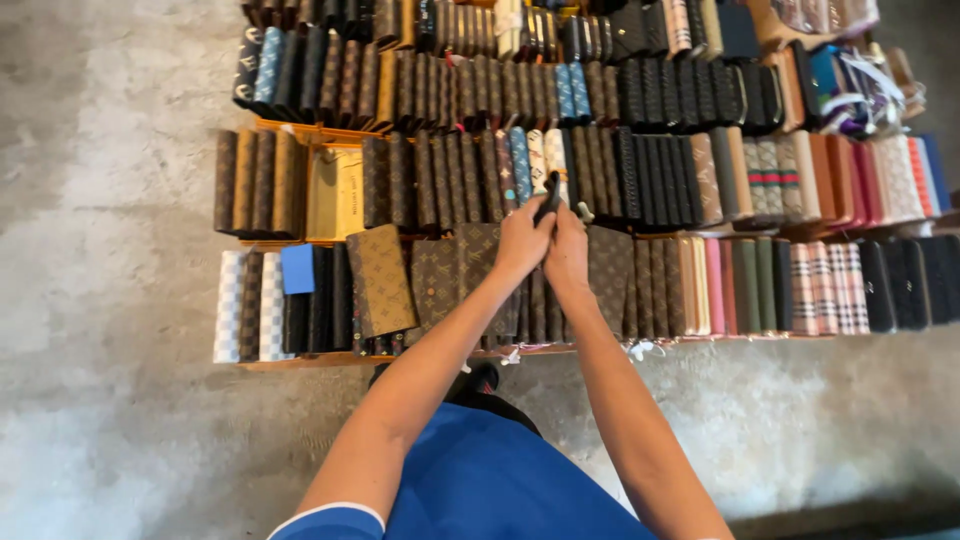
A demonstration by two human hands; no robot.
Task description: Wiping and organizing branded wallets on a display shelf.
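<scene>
Both my hands meet on a slim black wallet (549,196), standing on end at the middle of the display, between the second and third rows from me. My left hand (522,243) wraps its lower part from the left; my right hand (567,250) presses in from the right, so both are closed on it, though I cannot tell which fingers carry the weight.

To handle it well, I judge the wallet should stay upright and be moved straight along its own plane, since its neighbours stand packed tight on either side: a white patterned wallet (556,150) just behind and a dark row of black wallets (655,165) to the right. Tilting sideways could topple them like books.

Just below my wrists lie brown monogram wallets (440,280), one large flap piece (380,280) leaning loose at the left. A bright blue wallet (297,268) stands further left, checked ones (825,288) well to the right.

The orange tray edge (300,362) marks the near border; beyond it the concrete floor (110,300) gives open room left and toward me. My forearms cross the front row, so elbows must stay high.
</scene>
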